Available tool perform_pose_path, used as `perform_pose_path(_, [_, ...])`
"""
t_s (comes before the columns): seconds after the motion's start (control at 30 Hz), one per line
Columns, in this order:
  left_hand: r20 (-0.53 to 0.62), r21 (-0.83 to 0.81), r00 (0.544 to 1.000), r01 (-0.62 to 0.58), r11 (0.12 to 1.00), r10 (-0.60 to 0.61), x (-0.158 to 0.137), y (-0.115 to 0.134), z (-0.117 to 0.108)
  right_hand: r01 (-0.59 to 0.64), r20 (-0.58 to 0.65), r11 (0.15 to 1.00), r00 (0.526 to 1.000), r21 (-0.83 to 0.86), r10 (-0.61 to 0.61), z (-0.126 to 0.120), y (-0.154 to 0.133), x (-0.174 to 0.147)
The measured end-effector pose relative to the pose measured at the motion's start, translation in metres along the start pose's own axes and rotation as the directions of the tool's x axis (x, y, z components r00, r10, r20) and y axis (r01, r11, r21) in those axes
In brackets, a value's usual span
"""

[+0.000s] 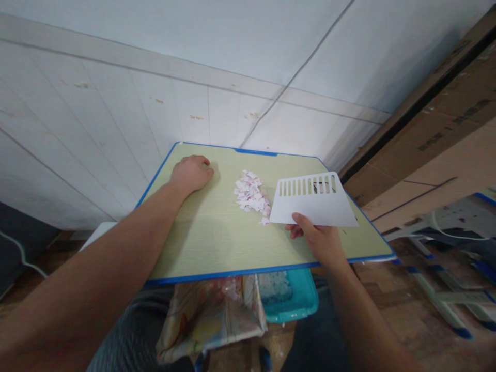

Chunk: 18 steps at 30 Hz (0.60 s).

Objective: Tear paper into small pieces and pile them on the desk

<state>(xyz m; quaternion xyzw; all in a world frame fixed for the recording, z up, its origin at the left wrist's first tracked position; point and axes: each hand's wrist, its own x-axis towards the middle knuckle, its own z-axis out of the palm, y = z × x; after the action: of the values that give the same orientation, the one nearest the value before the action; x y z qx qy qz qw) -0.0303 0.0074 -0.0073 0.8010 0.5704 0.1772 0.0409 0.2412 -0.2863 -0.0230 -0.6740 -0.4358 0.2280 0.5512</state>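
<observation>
Held by its near edge, a white slotted sheet (310, 206) with a row of long cut-outs along its far side is tilted over the right part of the table. My right hand (315, 237) is closed on it, thumb on top and fingers underneath. Left of the sheet lies a loose pile of small white and pinkish paper scraps (250, 191), reaching almost to the sheet's left corner. My left hand (191, 173) rests on the far left of the tabletop, fingers loosely bent, thumb apart from the index finger, nothing visible in it. The undersides of its fingers are hidden.
The pale yellow-green table (217, 243) has a blue rim and stands against a white wall (174, 108). Below its front edge are a patterned open bag (217, 330) and a teal tub (300, 299) with whitish contents. Large cardboard boxes (434, 134) lean at the right.
</observation>
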Motion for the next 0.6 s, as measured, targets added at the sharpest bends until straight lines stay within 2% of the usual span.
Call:
perform_pose_path(0.27, [0.000, -0.007, 1.000, -0.009, 1.000, 0.009, -0.001, 0.001, -0.001, 0.001, -0.005, 0.996, 1.000, -0.089, -0.001, -0.001, 0.000, -0.003])
perform_pose_path(0.4, [0.000, -0.024, 1.000, -0.005, 1.000, 0.005, -0.001, 0.001, 0.000, 0.008, -0.063, 0.988, 0.998, -0.153, -0.018, -0.002, -0.005, -0.007])
perform_pose_path(0.6, [-0.004, -0.007, 1.000, -0.005, 1.000, 0.005, -0.001, 0.001, 0.000, -0.003, -0.033, 0.998, 0.999, -0.063, 0.001, 0.004, -0.009, -0.011])
